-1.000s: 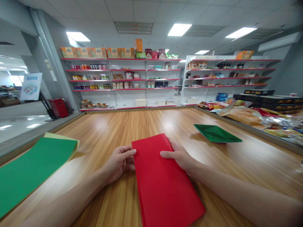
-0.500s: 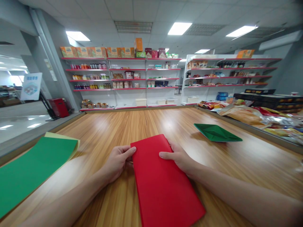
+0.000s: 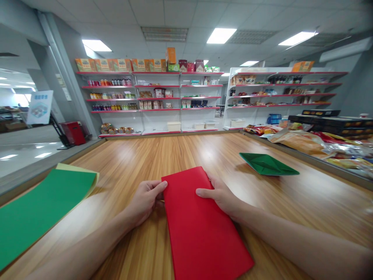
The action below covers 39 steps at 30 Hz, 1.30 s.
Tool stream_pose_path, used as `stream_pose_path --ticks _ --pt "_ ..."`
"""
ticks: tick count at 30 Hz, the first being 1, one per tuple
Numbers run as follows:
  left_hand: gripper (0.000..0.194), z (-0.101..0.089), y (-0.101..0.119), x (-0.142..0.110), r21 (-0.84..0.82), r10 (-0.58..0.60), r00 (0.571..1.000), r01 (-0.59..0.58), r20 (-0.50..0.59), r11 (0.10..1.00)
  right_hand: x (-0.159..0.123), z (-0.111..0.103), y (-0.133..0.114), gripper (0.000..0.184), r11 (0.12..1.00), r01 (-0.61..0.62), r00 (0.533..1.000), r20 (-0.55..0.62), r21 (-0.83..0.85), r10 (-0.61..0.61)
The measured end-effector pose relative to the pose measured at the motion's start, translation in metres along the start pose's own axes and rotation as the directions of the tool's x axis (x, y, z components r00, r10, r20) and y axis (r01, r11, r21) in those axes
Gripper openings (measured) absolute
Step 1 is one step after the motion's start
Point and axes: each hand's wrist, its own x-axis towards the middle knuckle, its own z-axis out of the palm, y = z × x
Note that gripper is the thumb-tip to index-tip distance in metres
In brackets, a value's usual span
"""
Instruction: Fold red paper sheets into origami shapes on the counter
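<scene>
A red sheet of paper [image 3: 201, 229], folded lengthwise, is held between my hands above the wooden table, its far end raised toward the shelves. My left hand [image 3: 148, 198] pinches its far left corner, thumb on top and fingers underneath. Gripping the right edge is my right hand [image 3: 221, 194], with the thumb lying across the red face and the other fingers hidden behind. To the right rests a folded green paper piece [image 3: 268, 163], shaped like a shallow tray. Green sheets [image 3: 49, 210] with a pale yellow one under them lie at the left.
The wooden table [image 3: 131, 155] has a raised dark rim. Beyond its right rim are packaged snacks [image 3: 309, 146] and stacked black boxes [image 3: 335, 122]. Stocked shelves [image 3: 157, 97] stand along the back. On the floor at left are a sign [image 3: 40, 107] and a red box [image 3: 73, 132].
</scene>
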Motion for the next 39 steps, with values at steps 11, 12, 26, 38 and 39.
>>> stream_pose_path --ticks 11,12,26,38,39 --pt "0.052 -0.014 -0.006 0.006 0.772 0.422 0.907 -0.274 0.007 0.574 0.006 -0.004 -0.007 0.042 0.877 0.008 0.982 -0.163 -0.48 -0.098" --pt "0.053 -0.016 -0.006 0.006 0.847 0.457 0.885 -0.311 0.093 0.431 0.006 -0.005 -0.006 0.042 0.822 0.008 0.976 -0.174 -0.57 -0.13" --pt "0.029 -0.022 -0.002 0.003 0.899 0.28 0.881 -0.424 0.381 0.11 -0.025 0.018 -0.022 0.056 0.115 0.523 0.843 0.532 -0.845 0.075" --pt "0.017 -0.034 0.007 0.003 0.779 0.226 0.793 -0.603 0.565 0.169 -0.022 0.015 -0.018 0.062 0.13 0.489 0.857 0.503 -0.862 0.114" --pt "0.017 -0.034 0.007 0.003 0.778 0.222 0.79 -0.608 0.572 0.159 -0.023 0.015 -0.017 0.063 0.128 0.489 0.857 0.503 -0.863 0.113"
